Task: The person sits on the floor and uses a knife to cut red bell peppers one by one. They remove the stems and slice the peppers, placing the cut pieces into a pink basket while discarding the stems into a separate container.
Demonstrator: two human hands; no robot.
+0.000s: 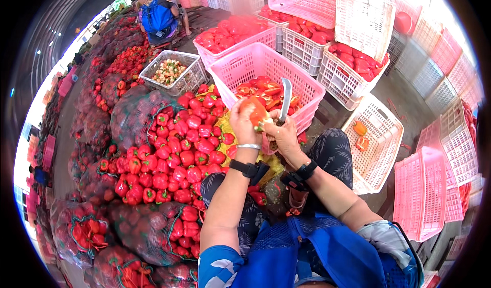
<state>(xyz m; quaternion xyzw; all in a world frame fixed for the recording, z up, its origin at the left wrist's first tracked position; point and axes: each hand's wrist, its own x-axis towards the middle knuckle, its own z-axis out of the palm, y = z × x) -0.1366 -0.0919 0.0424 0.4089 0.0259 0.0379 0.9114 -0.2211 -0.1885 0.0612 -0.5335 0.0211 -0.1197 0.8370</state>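
Observation:
My left hand (pixel 244 125) grips a cut red bell pepper (pixel 254 109), its pale core end (pixel 259 127) turned toward my other hand. In my right hand (pixel 285 134) is a knife with a curved steel blade (pixel 286 96) pointing up and away from me. The right fingers are close to the core end; whether they touch it is unclear. Just beyond both hands stands a pink plastic crate (pixel 303 81), with cut red pepper pieces (pixel 264 86) inside. Whole red bell peppers (pixel 180 150) lie heaped to my left, partly on yellow mesh (pixel 225 128).
Mesh sacks of peppers (pixel 142 230) crowd the left. A grey crate (pixel 191 70) holds pepper cores (pixel 168 73). Full crates (pixel 303 48) stand ahead. At right are a cream crate (pixel 383 150) with two orange pieces and stacked pink crates (pixel 414 196). Another person (pixel 159 15) crouches far ahead.

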